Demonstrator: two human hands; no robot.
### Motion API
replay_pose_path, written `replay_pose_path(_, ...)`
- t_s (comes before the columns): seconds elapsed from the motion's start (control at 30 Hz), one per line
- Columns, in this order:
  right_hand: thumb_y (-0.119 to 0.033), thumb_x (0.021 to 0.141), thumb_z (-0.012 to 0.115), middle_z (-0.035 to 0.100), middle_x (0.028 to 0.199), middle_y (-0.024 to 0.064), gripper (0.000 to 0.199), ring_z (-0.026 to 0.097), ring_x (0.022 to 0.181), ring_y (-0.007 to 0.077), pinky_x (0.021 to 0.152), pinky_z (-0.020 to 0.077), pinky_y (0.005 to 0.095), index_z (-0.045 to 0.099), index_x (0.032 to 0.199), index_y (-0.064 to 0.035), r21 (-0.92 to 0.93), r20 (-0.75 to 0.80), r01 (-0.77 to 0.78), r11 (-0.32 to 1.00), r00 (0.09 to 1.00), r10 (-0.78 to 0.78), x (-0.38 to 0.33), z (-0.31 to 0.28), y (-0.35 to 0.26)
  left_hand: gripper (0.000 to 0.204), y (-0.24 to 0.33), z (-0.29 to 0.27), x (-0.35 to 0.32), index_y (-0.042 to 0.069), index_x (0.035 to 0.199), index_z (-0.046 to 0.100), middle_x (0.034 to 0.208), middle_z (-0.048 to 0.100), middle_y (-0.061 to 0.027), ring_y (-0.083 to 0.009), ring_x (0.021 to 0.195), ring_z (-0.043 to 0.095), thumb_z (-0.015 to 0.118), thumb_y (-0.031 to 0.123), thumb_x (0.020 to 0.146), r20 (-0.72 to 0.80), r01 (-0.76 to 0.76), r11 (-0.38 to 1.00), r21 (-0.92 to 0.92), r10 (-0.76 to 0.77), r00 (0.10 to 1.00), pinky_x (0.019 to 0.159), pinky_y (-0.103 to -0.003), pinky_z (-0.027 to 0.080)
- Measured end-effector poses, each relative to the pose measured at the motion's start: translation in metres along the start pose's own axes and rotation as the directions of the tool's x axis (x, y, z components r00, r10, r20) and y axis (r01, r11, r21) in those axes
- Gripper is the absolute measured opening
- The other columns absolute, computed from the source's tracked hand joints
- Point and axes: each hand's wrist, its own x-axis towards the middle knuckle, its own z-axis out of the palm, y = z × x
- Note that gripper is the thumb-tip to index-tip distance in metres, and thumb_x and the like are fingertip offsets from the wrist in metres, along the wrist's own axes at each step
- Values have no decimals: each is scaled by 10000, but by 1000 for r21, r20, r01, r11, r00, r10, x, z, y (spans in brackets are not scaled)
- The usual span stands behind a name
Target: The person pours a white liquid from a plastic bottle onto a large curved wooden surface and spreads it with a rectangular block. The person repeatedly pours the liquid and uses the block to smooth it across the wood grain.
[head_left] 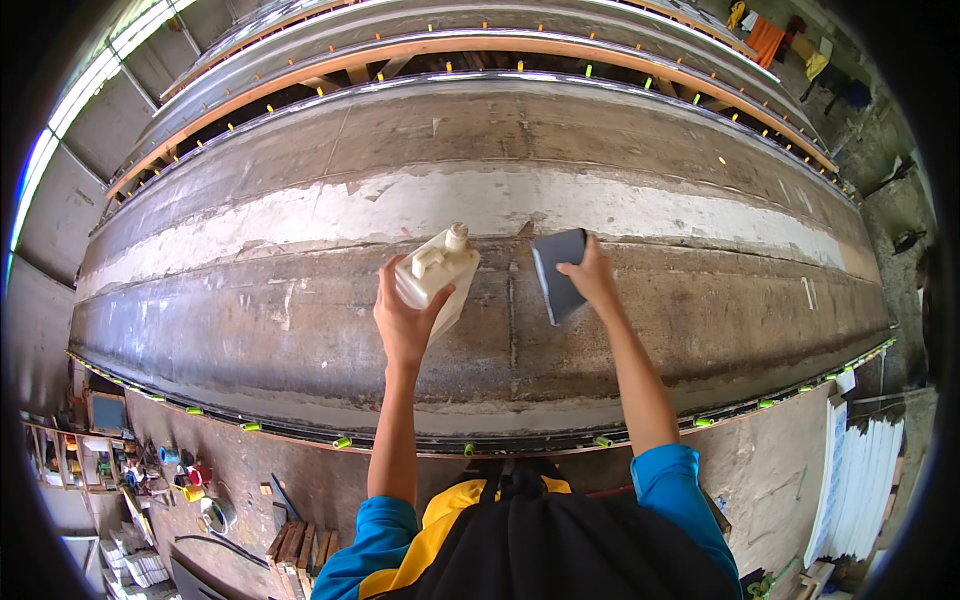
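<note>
Only the head view to go on, so: the left hand [405,315] is wrapped around the side of a boxy, off-white jug [440,265], plasticky-looking, with a moulded handle on top and a stubby round neck pointing away from the person. Can't really tell if its base touches the counter [740,310]. The right hand [592,278] is pinching the right edge of a flat, dark grey four-sided slab [562,275], thumb on the face, pale strip down its left edge; no clue what it's made of. Hands are apart, jug and slab side by side over the middle of the counter with a gap between. The counter itself is pretty gnarly: long, brown, stained and scuffed, with a ragged-edged white band [340,205] running along it like chipped paint. Little green clips [468,450] dot the near rim, and an orange-brown beam [440,42] runs beyond the far side. Down on the floor there's a stack of chunky wood blocks [292,545] at left and long white ridged strips [855,485] at right.
</note>
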Motion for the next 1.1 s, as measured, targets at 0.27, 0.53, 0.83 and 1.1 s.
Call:
replay_pose_path(0.27,-221,644,719,538,1071,328,838,566,988,396,836,475,402,280,1299,64,-155,-10,-126,980,992,126,27,23,2,667,-1,-6,6,71,1124,468,1014,600,-158,-323,939,595,825,237,586,49,-27,998,51,24,999,777,-395,492)
replay_pose_path(0.53,-230,723,672,409,1269,293,860,522,1075,374,910,430,421,160,1350,60,-52,-152,-277,959,952,266,-22,-14,30,664,-5,0,-2,62,1124,475,1026,598,-153,-318,952,593,824,221,582,30,-42,998,41,40,999,771,-395,498)
replay_pose_path(0.83,-231,682,702,507,1128,311,741,534,1037,391,871,428,419,341,1236,102,-36,-130,-67,997,990,61,-102,26,46,638,12,-17,-20,33,1134,447,971,602,-140,-227,895,600,808,145,621,-2,-61,998,-8,61,998,775,-338,480)
replay_pose_path(1.1,-276,701,698,547,1089,275,699,572,982,372,854,446,394,373,1193,99,148,73,-140,979,989,131,-91,22,-24,626,5,-61,-76,6,1135,438,968,601,-153,-207,897,592,801,112,636,-219,3,999,33,5,976,806,-319,473)
